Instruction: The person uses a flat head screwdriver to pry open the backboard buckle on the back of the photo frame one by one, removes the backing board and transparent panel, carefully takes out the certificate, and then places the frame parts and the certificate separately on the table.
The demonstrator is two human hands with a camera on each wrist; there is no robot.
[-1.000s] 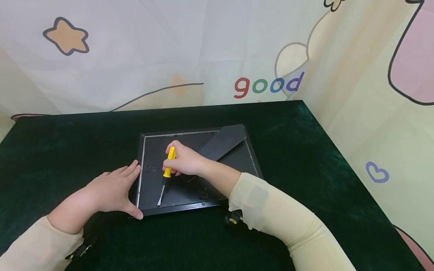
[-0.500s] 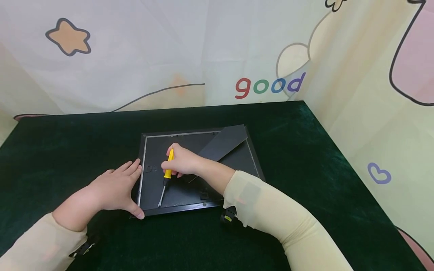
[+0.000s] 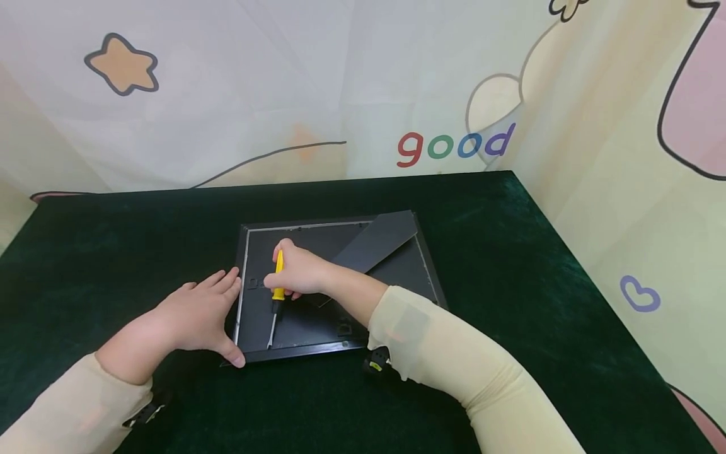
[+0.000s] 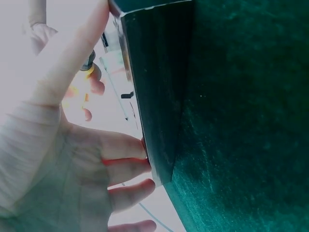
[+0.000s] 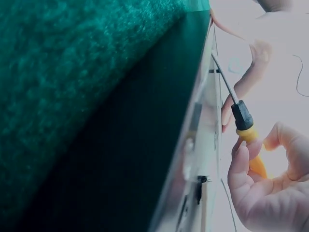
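Observation:
A black picture frame (image 3: 431,271) lies face down on the green cloth, its stand flap (image 3: 377,241) folded across the back. My right hand (image 3: 297,272) grips a yellow-handled screwdriver (image 3: 277,280), whose blade tip (image 3: 269,343) rests by the frame's near left inner edge. The same screwdriver (image 5: 244,123) shows in the right wrist view beside the frame edge (image 5: 195,125). My left hand (image 3: 198,312) lies flat against the frame's left side, thumb at the near left corner. In the left wrist view the fingers (image 4: 125,166) press the frame's side (image 4: 159,96).
The table (image 3: 539,265) is covered in dark green velvet and ends near the right wall. A printed curtain (image 3: 340,82) hangs behind and to the right. A small black-and-yellow wrist device (image 3: 375,364) sits under my right forearm.
The right hand and screwdriver have shifted slightly left across the frame back, and the handle stands more upright. The left hand has stayed on the frame's left edge.

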